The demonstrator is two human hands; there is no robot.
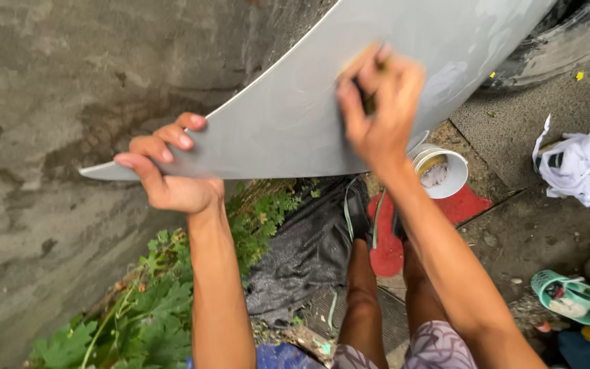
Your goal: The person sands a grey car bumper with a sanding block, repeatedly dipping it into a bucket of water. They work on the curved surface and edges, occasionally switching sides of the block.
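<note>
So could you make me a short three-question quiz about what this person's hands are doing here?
1. True or false: the left hand grips the pointed end of the grey panel.
2. Which hand presses a small pad on the panel's face?
3. What sits on the ground beyond the panel's lower edge: A) white tub, B) ladder, C) bicycle?

Key: 1 true. 2 the right hand. 3 A.

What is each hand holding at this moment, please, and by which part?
The left hand grips the grey panel by its lower edge near the pointed tip. The right hand presses a small dark pad, blurred, against the panel's face.
</note>
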